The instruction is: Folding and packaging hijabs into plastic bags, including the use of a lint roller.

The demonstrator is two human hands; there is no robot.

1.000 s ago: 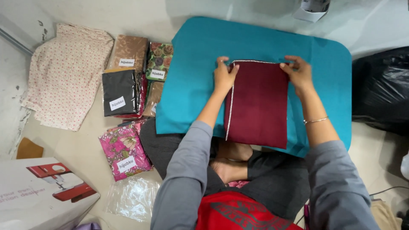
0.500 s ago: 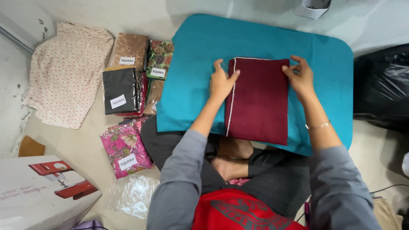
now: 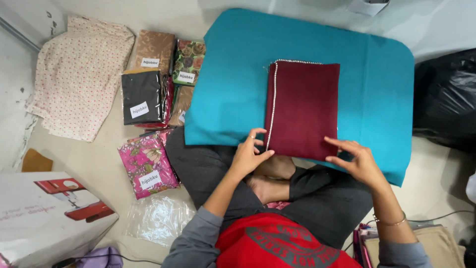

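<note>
Both hands (image 3: pixel 302 159) now at maroon cloth's (image 3: pixel 303 106) near edge

A dark red cloth (image 3: pixel 303 109) with a white bead edge lies on a blue-green cushion (image 3: pixel 233 84), near a pink flowery packet (image 3: pixel 147 165) and a black packet (image 3: pixel 142 97).

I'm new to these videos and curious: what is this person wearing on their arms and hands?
Both arms are covered in grey long sleeves reaching to about the wrists. The left hand is bare, with no glove. The right hand is bare too, and a thin gold-coloured bangle circles its wrist.
</note>
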